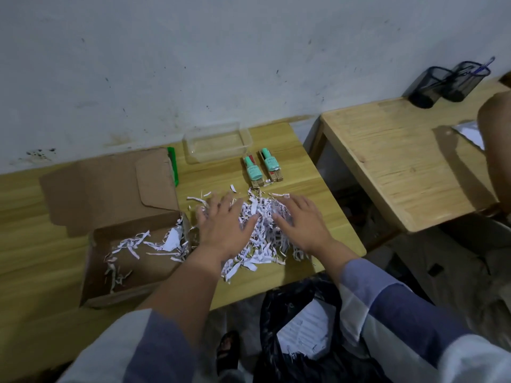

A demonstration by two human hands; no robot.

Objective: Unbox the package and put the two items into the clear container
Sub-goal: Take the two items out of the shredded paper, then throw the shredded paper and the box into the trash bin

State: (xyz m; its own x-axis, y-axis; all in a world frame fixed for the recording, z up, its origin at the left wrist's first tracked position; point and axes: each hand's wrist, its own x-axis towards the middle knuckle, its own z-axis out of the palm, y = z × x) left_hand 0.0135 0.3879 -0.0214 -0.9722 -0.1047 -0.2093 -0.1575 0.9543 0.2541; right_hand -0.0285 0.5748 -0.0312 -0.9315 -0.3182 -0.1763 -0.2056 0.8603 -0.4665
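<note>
1. Both hands lie flat and spread, palms down, on a heap of shredded paper (260, 233); the left hand (224, 228) and right hand (301, 225) grip nothing solid.
2. The two bottles (261, 168) lie side by side just beyond the fingertips, their long axes pointing away from the person, caps farthest.
3. The right hand looks slightly nearer to them.
4. The clear container (218, 143) sits empty directly behind the bottles, so the likely move is a short forward reach.
5. The opened cardboard box (130, 261) rests left of the left hand.
6. Everything sits on a wooden table (304, 172) against a scuffed white wall (193, 64).
</note>
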